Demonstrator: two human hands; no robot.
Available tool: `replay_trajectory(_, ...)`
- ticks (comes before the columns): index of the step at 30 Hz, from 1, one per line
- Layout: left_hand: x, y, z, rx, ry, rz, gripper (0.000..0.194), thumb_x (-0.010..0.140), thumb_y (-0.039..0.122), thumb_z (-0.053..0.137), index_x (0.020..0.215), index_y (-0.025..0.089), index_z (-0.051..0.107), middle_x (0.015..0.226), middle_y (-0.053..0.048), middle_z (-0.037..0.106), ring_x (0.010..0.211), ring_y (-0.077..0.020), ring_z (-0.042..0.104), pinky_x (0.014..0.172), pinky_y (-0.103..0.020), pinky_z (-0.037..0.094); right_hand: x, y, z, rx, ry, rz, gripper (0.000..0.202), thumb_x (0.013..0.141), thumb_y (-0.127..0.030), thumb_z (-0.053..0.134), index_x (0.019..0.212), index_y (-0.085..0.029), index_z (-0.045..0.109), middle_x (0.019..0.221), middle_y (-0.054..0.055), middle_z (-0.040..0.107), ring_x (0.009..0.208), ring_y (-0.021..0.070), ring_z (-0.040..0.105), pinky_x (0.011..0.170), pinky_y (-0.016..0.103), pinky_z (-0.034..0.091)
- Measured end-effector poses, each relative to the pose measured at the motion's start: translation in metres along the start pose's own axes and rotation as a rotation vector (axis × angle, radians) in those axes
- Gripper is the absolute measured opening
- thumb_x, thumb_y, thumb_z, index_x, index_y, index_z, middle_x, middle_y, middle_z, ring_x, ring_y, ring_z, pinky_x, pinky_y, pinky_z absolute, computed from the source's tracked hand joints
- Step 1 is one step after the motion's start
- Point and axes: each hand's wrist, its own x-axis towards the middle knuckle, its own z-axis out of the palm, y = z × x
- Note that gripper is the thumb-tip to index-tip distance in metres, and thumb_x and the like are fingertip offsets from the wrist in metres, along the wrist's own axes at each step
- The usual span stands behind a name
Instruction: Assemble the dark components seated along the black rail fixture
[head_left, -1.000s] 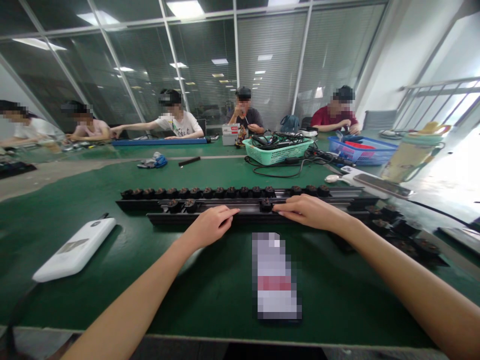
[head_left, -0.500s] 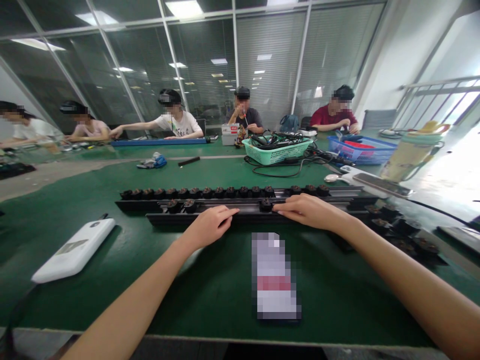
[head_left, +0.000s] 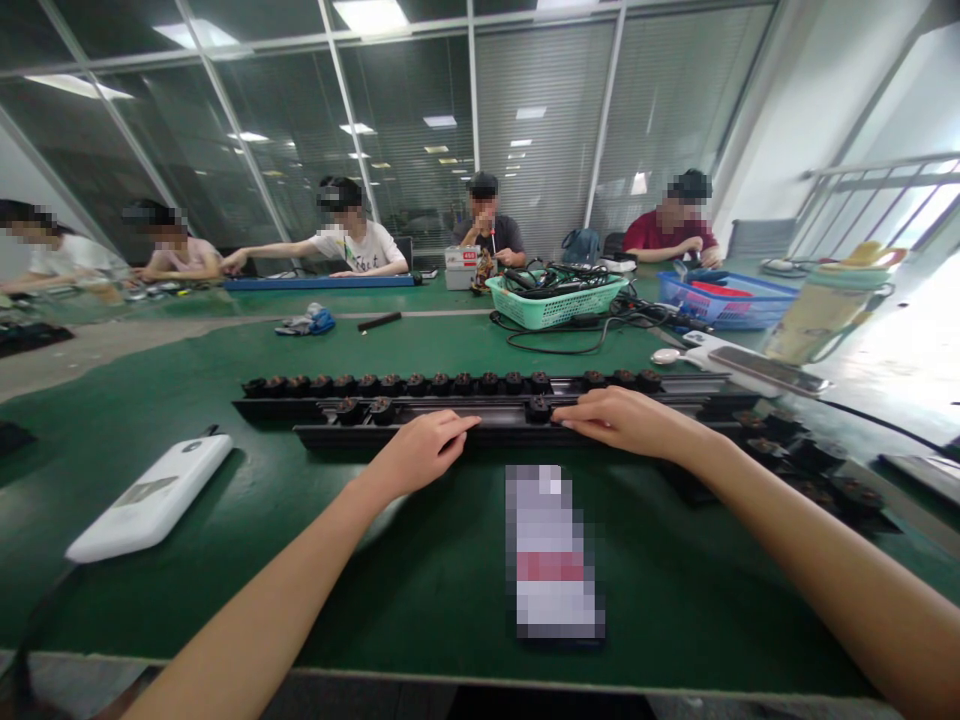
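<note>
A long black metal rail (head_left: 341, 438) with an open channel lies across the table before me. My left hand (head_left: 426, 446) is closed over its near edge, the index finger stretched along the channel. In the channel sits a round black socket module (head_left: 537, 409) with brownish contacts on top. The fingertips of my right hand (head_left: 616, 420) are pinched together at this module's right side; their exact hold is partly hidden. Two similar modules (head_left: 381, 410) sit in the channel left of my left hand. Behind, a second black rail (head_left: 262, 410) carries a row of several modules.
Loose modules (head_left: 855, 492) lie at the right, by my right forearm. A phone (head_left: 555, 600) lies in front of me, a white power bank (head_left: 154, 500) at the left. Beyond the rails stand a green basket (head_left: 555, 305) of cables and a blue basket (head_left: 757, 312). Several people sit opposite.
The module at my right fingertips has shifted very slightly to the right, along with my right hand. My left hand keeps its place on the rail.
</note>
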Motion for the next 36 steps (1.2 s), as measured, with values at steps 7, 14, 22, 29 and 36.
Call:
replay_trajectory(7,-0.0002,-0.0018,0.0015,-0.011,0.002,0.000,0.043,0.103,0.027,0.042,0.139,0.018,0.063,0.116,-0.010,0.071,0.107,-0.0216,0.068,0.098,-0.036,0.052,-0.0012,0.0027,0.0002,0.008,-0.004,0.009,0.039,0.105,-0.034,0.045,0.131,-0.024,0.072,0.109,0.007,0.078,0.093,0.0197,0.072,0.084,0.030,0.051)
replay_trajectory(14,-0.0001,-0.0005,0.0003,-0.009,-0.006,-0.007,0.043,0.103,0.026,0.042,0.139,0.017,0.063,0.116,-0.011,0.071,0.107,-0.0217,0.068,0.098,-0.036,0.052,-0.0027,0.0018,0.0046,0.021,0.021,0.040,0.040,0.106,-0.035,0.043,0.131,-0.023,0.072,0.107,0.008,0.077,0.092,0.0200,0.071,0.085,0.031,0.051)
replay_trajectory(22,0.0005,0.0013,-0.0010,-0.015,-0.014,-0.015,0.043,0.103,0.027,0.041,0.140,0.017,0.063,0.116,-0.011,0.071,0.108,-0.0220,0.068,0.099,-0.037,0.052,-0.0023,0.0002,0.0091,-0.053,0.076,0.006,0.040,0.106,-0.033,0.042,0.127,-0.021,0.074,0.088,0.009,0.073,0.083,0.0205,0.067,0.078,0.030,0.049)
replay_trajectory(29,0.0003,0.0011,-0.0013,-0.039,0.001,-0.018,0.042,0.102,0.027,0.042,0.138,0.019,0.064,0.116,-0.010,0.072,0.107,-0.0213,0.068,0.099,-0.037,0.052,-0.0046,0.0036,0.0093,-0.034,0.090,0.009,0.039,0.105,-0.038,0.045,0.127,-0.024,0.074,0.090,0.009,0.074,0.085,0.0208,0.069,0.080,0.030,0.049)
replay_trajectory(36,0.0005,-0.0002,0.0001,-0.040,-0.009,-0.012,0.044,0.103,0.027,0.041,0.139,0.016,0.062,0.118,-0.011,0.071,0.109,-0.0222,0.067,0.099,-0.038,0.052,-0.0037,0.0037,0.0070,-0.044,0.051,0.008,0.040,0.106,-0.037,0.043,0.129,-0.023,0.073,0.097,0.008,0.076,0.088,0.0201,0.070,0.082,0.030,0.050)
